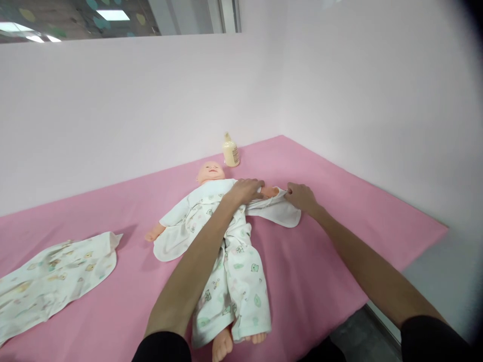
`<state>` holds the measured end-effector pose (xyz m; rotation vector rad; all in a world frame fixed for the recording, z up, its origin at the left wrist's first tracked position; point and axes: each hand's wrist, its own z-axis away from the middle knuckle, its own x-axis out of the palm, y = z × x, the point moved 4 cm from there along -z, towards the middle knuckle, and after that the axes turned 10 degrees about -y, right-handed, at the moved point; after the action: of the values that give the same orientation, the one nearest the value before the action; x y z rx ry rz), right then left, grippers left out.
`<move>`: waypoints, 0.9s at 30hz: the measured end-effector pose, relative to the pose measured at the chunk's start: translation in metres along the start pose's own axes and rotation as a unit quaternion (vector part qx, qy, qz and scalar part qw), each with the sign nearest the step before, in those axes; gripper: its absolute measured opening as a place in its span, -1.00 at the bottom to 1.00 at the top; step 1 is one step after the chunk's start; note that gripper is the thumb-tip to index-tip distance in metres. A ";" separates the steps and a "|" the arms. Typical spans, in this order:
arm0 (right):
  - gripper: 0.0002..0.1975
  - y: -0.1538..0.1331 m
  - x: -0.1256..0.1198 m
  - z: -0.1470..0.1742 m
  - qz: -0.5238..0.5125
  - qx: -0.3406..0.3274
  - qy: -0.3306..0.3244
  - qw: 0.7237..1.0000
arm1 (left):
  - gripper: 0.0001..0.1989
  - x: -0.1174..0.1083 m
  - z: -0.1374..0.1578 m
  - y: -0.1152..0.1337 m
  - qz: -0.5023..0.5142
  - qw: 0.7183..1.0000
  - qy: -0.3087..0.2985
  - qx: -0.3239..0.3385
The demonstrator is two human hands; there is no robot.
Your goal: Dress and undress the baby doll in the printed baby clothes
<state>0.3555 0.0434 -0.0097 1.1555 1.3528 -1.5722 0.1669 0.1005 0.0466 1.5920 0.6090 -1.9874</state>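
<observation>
A baby doll lies on its back on a pink mat, its head away from me. It wears printed white trousers and a white baby shirt, with one sleeve on the arm at the left. My left hand lies across the doll's other arm, its fingers curled round it near the elbow. Beyond those fingers the doll's bare forearm and hand show. My right hand is closed in a pinch on the shirt's white cloth, beside the doll's hand. The shirt's flap hangs loose below.
The pink mat covers the table, with its edge at the right front. A pump bottle stands behind the doll's head. A printed white cloth garment lies at the left. White walls rise behind and at the right.
</observation>
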 end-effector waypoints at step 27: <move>-0.80 -0.101 0.007 0.044 -0.295 -0.158 -0.009 0.942 | -0.54 -0.008 0.028 -0.017 0.133 0.989 0.062 -0.018</move>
<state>0.2514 0.0165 0.0167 0.5594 1.9756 -1.6613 0.1366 0.0968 0.0607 1.6870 0.4487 -1.6853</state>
